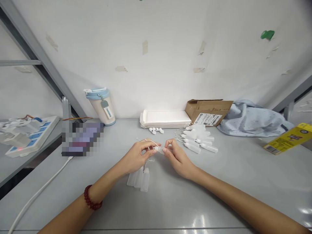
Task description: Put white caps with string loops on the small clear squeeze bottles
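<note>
White cap [157,148] pinched in the left hand [140,154], nearly closed; right hand [179,160], likewise, pinches the bottle [161,150]; more bottles [208,148] lie to the right.

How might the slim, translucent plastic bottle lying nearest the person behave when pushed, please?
The slim, translucent plastic bottle would probably slide easily, since the grey tabletop looks glossy. It is likely light, being small plastic, though its contents are unclear. The thin white strings by its white cap look floppy and may tangle.
</note>
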